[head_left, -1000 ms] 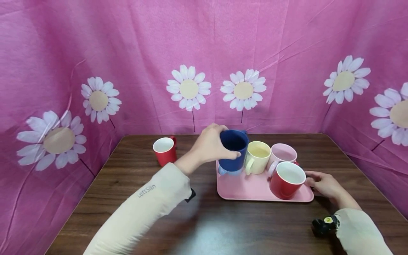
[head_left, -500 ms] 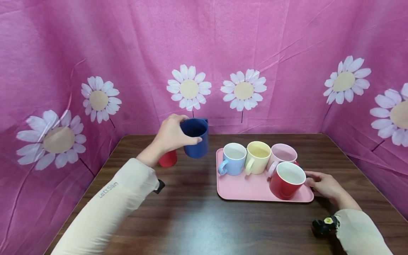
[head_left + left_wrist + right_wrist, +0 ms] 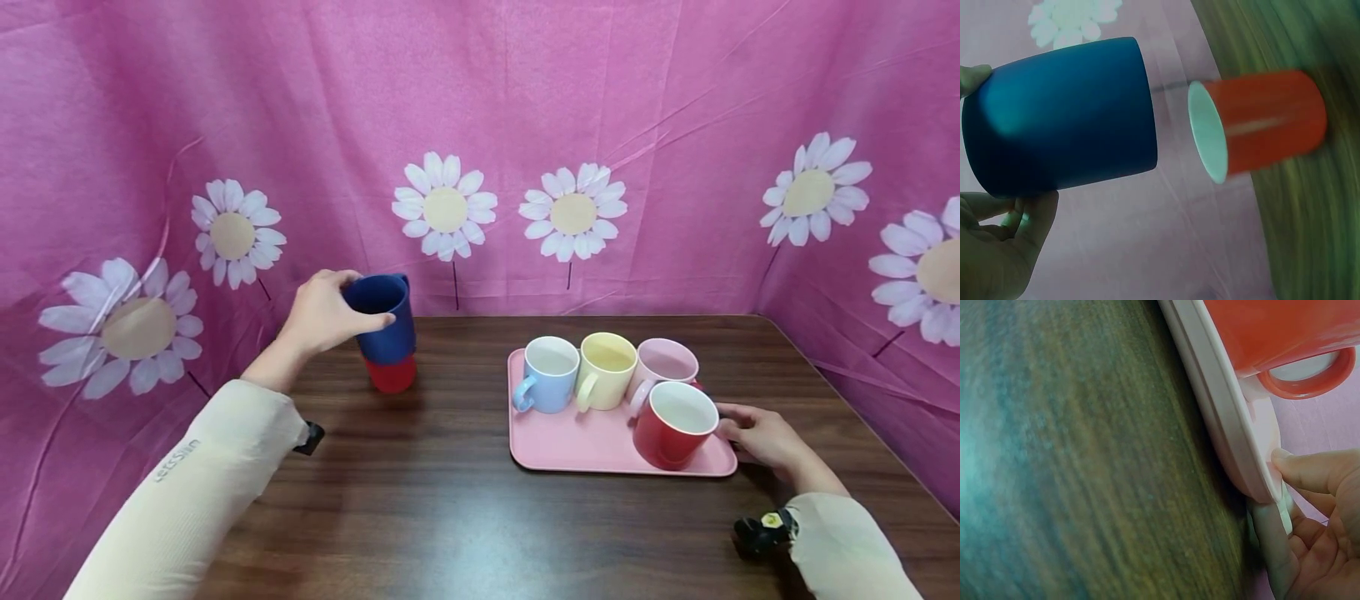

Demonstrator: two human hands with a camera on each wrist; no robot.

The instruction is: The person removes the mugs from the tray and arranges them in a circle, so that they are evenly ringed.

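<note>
My left hand (image 3: 322,312) grips a dark blue mug (image 3: 388,321) near its rim, thumb in front and fingers behind. In the left wrist view the blue mug (image 3: 1066,119) hangs in the air, a gap between its base and the white-lined mouth of a red mug (image 3: 1272,122). In the head view it hides the top of that red mug (image 3: 392,375), which stands on the table. At the right, my right hand (image 3: 768,442) pinches the corner of a pink tray (image 3: 577,446), thumb on top and fingers beneath, seen in the right wrist view beside the tray rim (image 3: 1222,406).
On the tray stand a light blue mug (image 3: 551,383), a yellow mug (image 3: 609,379), a pink mug (image 3: 667,358) and a second red mug (image 3: 671,433) in front. The brown wooden table (image 3: 465,517) meets a pink flowered curtain (image 3: 480,100) behind.
My left hand has carried the blue mug left, off the light blue mug on the tray and over to above the lone red mug. My right hand has stayed at the tray corner.
</note>
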